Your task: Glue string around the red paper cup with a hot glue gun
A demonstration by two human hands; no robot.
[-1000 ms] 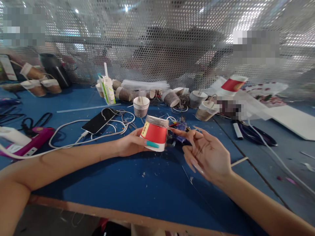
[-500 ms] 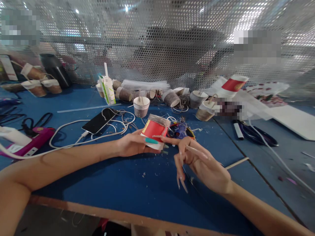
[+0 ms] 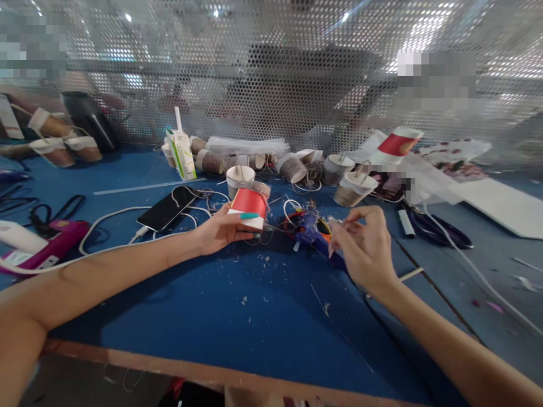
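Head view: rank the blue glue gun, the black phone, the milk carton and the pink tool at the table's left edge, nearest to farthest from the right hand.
From the right hand:
1. Blue glue gun, just left of the fingers, right by them.
2. Black phone, further left, beyond the red cup.
3. Milk carton, upright at the back left, by the mesh screen.
4. Pink tool, at the far left edge.

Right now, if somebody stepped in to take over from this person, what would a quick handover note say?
Left hand: grips the red paper cup, upside down, above the blue table.
Right hand: fingers pinched together, seemingly on thin twine, over the blue glue gun.
Done: twine wraps only the cup's upper band.
Left: the red wall is bare.
Nearby: twine-covered cups at the back, phone to the left.
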